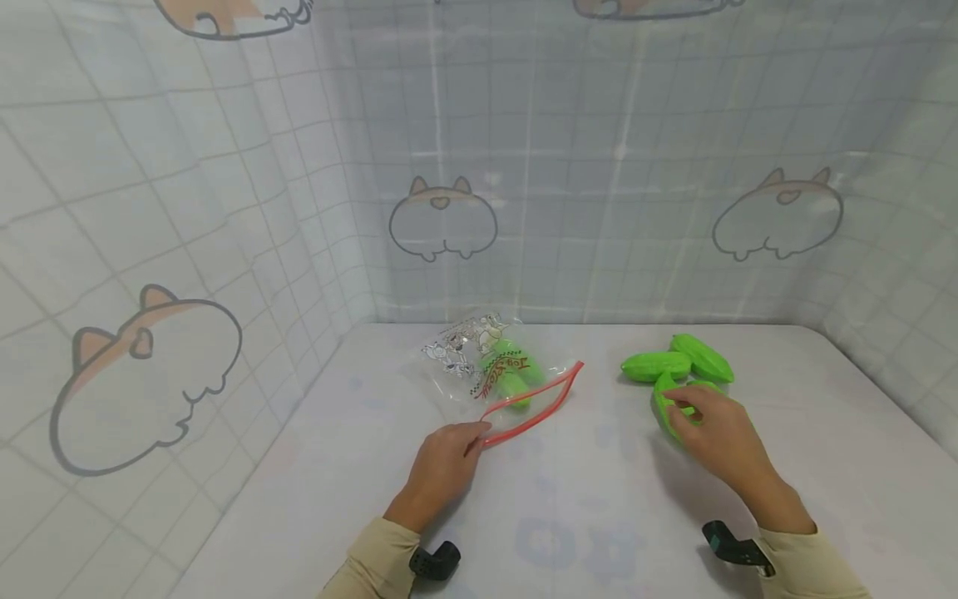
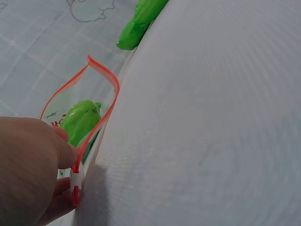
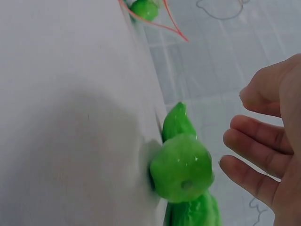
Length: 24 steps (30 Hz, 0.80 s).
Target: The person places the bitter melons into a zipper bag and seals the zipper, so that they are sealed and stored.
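Note:
My left hand (image 1: 445,466) pinches the left corner of a clear zip bag (image 1: 449,395) by its red zip edge. The bag's mouth gapes toward me, and printed figures and lettering show on its film. Inside lie green, ribbed bitter melons (image 2: 81,121), partly hidden by print and folds. On the right, my right hand (image 1: 718,437) hovers over a cluster of loose bitter melons (image 1: 657,366). Its fingers (image 3: 256,172) are bent loosely and stand apart from the nearest round melon end (image 3: 181,167). Part of the cluster is hidden behind the hand.
A white table (image 1: 569,482) carries everything. Pale checked curtains (image 1: 584,166) with cartoon animal prints rise at the back and both sides. Black wrist straps with small devices (image 1: 436,561) sit at both sleeves.

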Motion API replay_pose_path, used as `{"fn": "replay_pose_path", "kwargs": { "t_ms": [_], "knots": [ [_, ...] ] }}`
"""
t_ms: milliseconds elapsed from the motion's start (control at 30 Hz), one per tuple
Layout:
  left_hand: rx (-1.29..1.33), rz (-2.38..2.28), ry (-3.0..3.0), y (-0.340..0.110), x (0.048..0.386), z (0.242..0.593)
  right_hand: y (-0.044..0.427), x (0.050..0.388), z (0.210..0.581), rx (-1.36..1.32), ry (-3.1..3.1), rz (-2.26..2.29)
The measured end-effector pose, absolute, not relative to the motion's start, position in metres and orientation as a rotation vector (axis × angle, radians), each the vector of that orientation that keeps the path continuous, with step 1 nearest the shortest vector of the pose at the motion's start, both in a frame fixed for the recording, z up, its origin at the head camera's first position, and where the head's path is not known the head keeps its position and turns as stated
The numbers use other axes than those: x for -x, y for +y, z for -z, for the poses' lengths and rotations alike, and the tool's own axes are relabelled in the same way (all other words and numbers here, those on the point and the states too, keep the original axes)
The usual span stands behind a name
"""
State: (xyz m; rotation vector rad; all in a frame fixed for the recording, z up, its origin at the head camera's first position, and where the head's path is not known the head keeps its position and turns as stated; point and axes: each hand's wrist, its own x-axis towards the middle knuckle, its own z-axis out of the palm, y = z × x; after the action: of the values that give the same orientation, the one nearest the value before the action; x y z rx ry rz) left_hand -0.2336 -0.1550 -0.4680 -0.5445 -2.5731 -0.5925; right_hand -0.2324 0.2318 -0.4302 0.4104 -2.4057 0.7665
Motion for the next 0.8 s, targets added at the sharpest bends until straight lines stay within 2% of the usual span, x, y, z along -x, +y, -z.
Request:
{"fn": "replay_pose_path", "kwargs": {
  "t_ms": [800],
  "knots": [
    [0.539, 0.611, -2.58, -0.154, 0.232, 0.467, 0.243, 0.235, 0.441, -0.291, -2.604, -0.591]
  ]
}}
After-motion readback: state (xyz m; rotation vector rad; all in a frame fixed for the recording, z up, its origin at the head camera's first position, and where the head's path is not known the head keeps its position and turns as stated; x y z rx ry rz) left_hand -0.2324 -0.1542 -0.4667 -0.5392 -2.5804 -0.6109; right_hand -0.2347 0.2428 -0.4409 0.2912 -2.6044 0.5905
